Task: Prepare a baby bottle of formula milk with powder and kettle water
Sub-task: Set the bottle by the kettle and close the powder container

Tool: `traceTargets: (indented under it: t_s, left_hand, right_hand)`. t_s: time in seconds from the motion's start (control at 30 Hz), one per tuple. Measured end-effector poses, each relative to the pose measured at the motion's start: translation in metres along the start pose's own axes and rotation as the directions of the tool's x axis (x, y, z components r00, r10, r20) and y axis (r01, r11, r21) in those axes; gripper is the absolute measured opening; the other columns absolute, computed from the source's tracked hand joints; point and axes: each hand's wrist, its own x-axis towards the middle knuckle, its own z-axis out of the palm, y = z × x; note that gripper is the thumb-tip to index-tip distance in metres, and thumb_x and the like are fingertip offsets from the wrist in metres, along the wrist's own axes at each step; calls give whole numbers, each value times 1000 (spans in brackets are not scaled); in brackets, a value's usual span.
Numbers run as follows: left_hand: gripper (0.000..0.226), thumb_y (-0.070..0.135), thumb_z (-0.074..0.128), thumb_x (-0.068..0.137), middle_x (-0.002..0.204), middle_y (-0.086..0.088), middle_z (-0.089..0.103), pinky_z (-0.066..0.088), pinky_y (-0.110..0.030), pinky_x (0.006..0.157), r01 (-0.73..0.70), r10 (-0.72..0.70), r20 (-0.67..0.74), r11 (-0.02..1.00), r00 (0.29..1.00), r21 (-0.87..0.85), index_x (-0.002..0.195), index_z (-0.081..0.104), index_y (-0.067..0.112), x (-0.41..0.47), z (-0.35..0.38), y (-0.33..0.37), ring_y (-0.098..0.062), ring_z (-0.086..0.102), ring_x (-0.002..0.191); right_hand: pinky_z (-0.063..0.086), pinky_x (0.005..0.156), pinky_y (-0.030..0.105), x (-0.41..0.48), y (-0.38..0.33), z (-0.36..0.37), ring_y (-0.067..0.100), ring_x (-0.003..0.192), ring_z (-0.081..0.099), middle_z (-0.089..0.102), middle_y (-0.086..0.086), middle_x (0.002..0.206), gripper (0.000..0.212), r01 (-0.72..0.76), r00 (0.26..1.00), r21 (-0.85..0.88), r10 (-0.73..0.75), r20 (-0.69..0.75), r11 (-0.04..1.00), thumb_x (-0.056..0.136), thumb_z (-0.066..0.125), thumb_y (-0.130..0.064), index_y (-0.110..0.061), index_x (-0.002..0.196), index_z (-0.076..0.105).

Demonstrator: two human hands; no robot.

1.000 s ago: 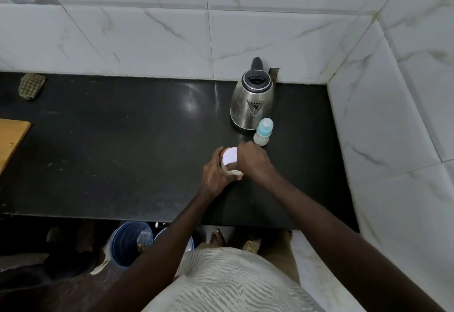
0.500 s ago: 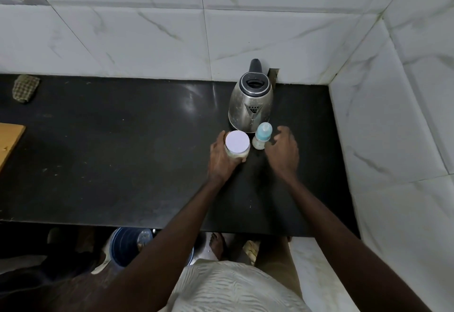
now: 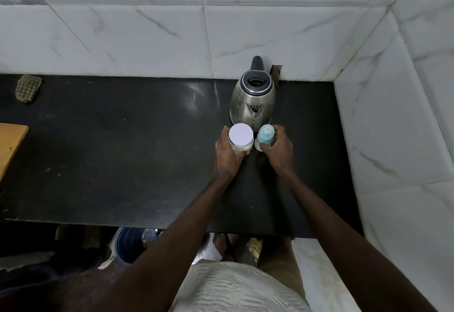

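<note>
Both hands are busy here. The left hand (image 3: 227,157) is wrapped round the powder jar (image 3: 242,150), fingers curled round its side, and the white lid (image 3: 241,135) is closed on top. The right hand (image 3: 278,150) has fingers and thumb curled round the baby bottle (image 3: 258,145), with the teal cap (image 3: 266,133) on. Jar and bottle sit right between the two hands, nearly touching each other. The kettle (image 3: 254,100) stands just beyond the fingertips, close behind both. Both seem to rest on the black counter (image 3: 122,152), though I can't swear neither is lifted a hair.

My guess is this is the very start: nothing opened, no powder in, no water poured.

What I'd worry about is that everything is crammed together. Pull the bottle back carelessly and a knuckle could clip the jar or brush the kettle's body, which may be hot (can't tell). The bottle is narrow and tall, so it'll tip easily once the hand lets go. Twisting that cap off one-handed while the other hand holds the jar also looks like a slip waiting to happen. I'd drag both nearer first.
</note>
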Motion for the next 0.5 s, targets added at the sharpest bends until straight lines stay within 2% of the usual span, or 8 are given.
traceTargets:
  t_s: [0.07, 0.13, 0.2, 0.27, 0.33, 0.4, 0.5]
  left_hand:
    - [90, 30, 87, 75, 144, -7, 55, 37, -26, 98, -9, 8, -15, 999, 1000, -34, 149, 38, 12, -2, 0, 3, -28, 47, 134]
    - [80, 33, 87, 77, 130, 2, 60, 38, -23, 91, -10, 8, -22, 996, 1000, -83, 141, 43, 15, -3, 0, 7, -22, 55, 124]
    - [77, 38, 87, 78, 123, 13, 56, 40, -23, 88, 5, -7, -24, 995, 1000, -96, 139, 44, 18, -2, 1, 8, -11, 57, 116]
    - [85, 40, 86, 78, 133, 13, 55, 44, -26, 94, 17, -19, -25, 997, 1000, -81, 145, 39, 16, -2, 4, 5, -6, 54, 119]
    - [98, 39, 84, 80, 152, -3, 50, 43, -38, 110, 20, -21, -15, 1000, 1000, -22, 156, 29, 13, -4, 7, -1, -20, 48, 137]
    - [101, 24, 81, 83, 163, -13, 35, 34, -43, 120, -9, 9, -1, 999, 1000, 45, 161, 19, 9, -5, 9, -9, -29, 36, 148]
    - [101, 0, 68, 77, 167, -12, 27, 27, -45, 125, -26, 25, 13, 996, 1000, 86, 163, 16, 12, -10, 2, -9, -29, 27, 153]
  right_hand:
    - [50, 92, 34, -5, 1, -1, 24, 112, 64, 70, 3, 122, 61, 12, 1000, 1, -12, 4, 1000, 74, 87, -17, -13, 128, 58]
    - [49, 92, 34, -10, 2, 0, 25, 112, 64, 70, 4, 122, 60, 29, 1000, 9, -29, 9, 1000, 74, 86, -17, -13, 127, 58]
    - [51, 92, 36, -14, 1, 1, 25, 112, 65, 70, 4, 122, 59, 45, 999, 11, -45, 9, 999, 76, 86, -18, -12, 127, 58]
    - [51, 90, 37, -16, 1, -1, 27, 111, 65, 70, 5, 120, 56, 52, 999, 3, -52, 3, 999, 77, 85, -19, -11, 126, 59]
    - [49, 88, 34, -17, 0, -3, 27, 110, 65, 70, 5, 120, 54, 63, 998, -15, -63, 19, 998, 79, 83, -20, -10, 126, 58]
    - [46, 86, 30, -18, 3, -7, 26, 111, 64, 68, 5, 122, 52, 97, 994, -25, -96, 49, 995, 80, 81, -18, -12, 127, 58]
    - [45, 91, 30, -21, 1, -13, 27, 117, 61, 62, 5, 129, 60, 102, 990, -75, -94, 103, 992, 78, 77, -15, -15, 133, 53]
